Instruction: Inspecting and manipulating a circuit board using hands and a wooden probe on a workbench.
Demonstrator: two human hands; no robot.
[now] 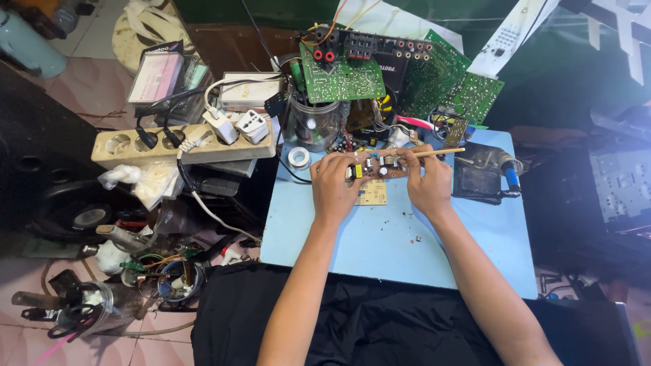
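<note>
Circuit board (377, 167) | left hand (333, 184) fingers pinch its edge | right hand (427, 183) fingers grip stick (441, 152) | blue mat (380, 244) bare nearside

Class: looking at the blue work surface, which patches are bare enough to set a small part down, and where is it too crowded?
The blue mat lies bare between the forearms and toward its near corners, down to the black cloth. It is crowded at the far edge: the brown circuit board, glass jar, green circuit boards and soldering stand.

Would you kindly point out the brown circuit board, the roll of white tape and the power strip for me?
brown circuit board (375, 167), head view, on its component side between the hands.
roll of white tape (298, 157), head view, on its white ring.
power strip (129, 144), head view, on its beige top by the left sockets.
</note>
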